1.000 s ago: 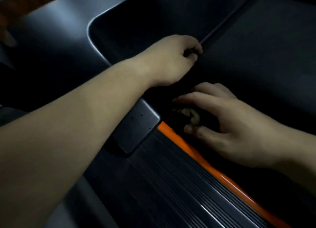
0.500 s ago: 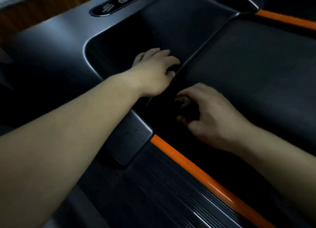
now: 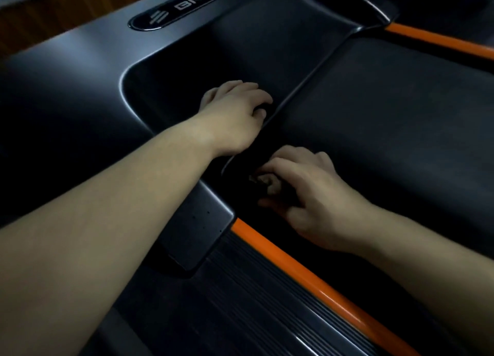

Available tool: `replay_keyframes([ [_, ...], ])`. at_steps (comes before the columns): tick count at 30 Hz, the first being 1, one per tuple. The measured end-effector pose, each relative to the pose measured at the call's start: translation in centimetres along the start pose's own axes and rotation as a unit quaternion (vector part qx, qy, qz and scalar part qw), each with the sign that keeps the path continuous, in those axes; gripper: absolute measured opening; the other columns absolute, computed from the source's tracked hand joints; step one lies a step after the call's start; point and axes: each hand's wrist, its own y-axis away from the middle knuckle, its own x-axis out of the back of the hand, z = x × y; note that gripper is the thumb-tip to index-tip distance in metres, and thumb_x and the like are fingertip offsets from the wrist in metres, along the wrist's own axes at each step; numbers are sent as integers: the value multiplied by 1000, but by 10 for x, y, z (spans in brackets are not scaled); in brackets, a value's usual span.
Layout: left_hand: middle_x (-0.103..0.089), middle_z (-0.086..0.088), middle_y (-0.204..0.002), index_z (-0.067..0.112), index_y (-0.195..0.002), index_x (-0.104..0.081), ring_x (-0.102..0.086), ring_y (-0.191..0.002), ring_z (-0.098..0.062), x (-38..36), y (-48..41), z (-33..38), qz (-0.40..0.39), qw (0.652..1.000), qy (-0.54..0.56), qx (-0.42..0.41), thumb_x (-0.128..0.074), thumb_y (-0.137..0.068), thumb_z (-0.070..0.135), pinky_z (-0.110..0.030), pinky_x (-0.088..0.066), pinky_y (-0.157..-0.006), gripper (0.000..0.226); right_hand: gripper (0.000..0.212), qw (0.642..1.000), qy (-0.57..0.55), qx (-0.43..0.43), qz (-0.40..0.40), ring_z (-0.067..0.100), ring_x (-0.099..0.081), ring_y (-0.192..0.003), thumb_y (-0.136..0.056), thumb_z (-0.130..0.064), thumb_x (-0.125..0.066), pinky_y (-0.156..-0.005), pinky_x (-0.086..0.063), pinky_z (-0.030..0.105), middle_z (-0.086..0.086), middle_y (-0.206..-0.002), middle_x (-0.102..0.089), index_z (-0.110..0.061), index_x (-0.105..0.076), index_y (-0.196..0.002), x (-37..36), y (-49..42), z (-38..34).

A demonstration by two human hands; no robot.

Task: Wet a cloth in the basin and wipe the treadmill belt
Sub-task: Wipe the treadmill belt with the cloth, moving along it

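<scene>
head view, dim light. left hand lies on the dark motor cover at its edge beside the front of the treadmill belt; fingers curled down at that edge, cannot tell whether they hold anything. right hand is on the belt's near-left corner, fingers and thumb curled round a small crumpled cloth, pale wad, mostly hidden under the fingers, touching the belt. orange strip runs just beside the thumb. ribbed side rail below it. "brtw" badge on the cover.
</scene>
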Motion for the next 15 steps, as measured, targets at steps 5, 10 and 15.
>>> replay_keyframes([
  [5,-18,5,-167,39,-149,-42,-4,-155,-17,-5,3,2,-9,999,-34,-9,-40,-105,36,-37,1,-122,44,27,974,66,-178,125,21,-51,-114,-86,-33,-69,-93,-30,38,-5,-115,-57,-33,-64,-113,31,-39,69],
  [10,-12,1,-169,34,-154,-34,0,-155,-19,-7,4,5,-21,998,-65,-15,-38,-106,35,-40,3,-124,48,23,989,7,-125,76,14,-49,-109,-88,-37,-67,-94,-33,39,-9,-111,-56,-34,-62,-111,13,-12,32],
  [15,-7,-1,-170,33,-156,-29,4,-156,-18,-5,5,5,-35,996,-81,-16,-37,-106,33,-41,5,-124,51,28,999,24,-22,24,8,-46,-104,-87,-46,-65,-88,-31,35,-15,-106,-54,-35,-62,-114,17,-9,37],
])
